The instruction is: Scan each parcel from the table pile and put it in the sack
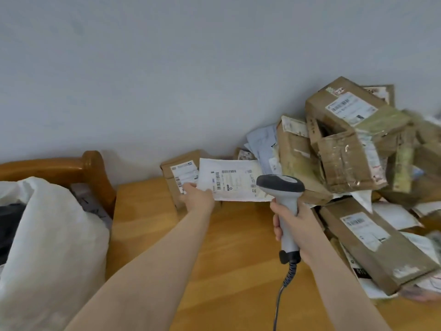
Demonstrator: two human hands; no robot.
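Note:
My left hand (198,196) pinches the left edge of a flat white parcel (232,180) and holds it above the wooden table (229,254), barcode label facing me. My right hand (296,225) grips the handle of a grey barcode scanner (282,187), whose dark head sits just in front of the parcel's right end. A pile of brown cardboard parcels (353,151) and white mailers fills the table's right side. The white sack (47,235) stands at the left, its dark opening at the frame's left edge.
A small brown box with a label (181,173) stands against the wall behind the held parcel. A wooden chair back (90,168) rises behind the sack. The scanner's coiled cable (286,283) hangs over the table. A long box (372,240) lies at the near right.

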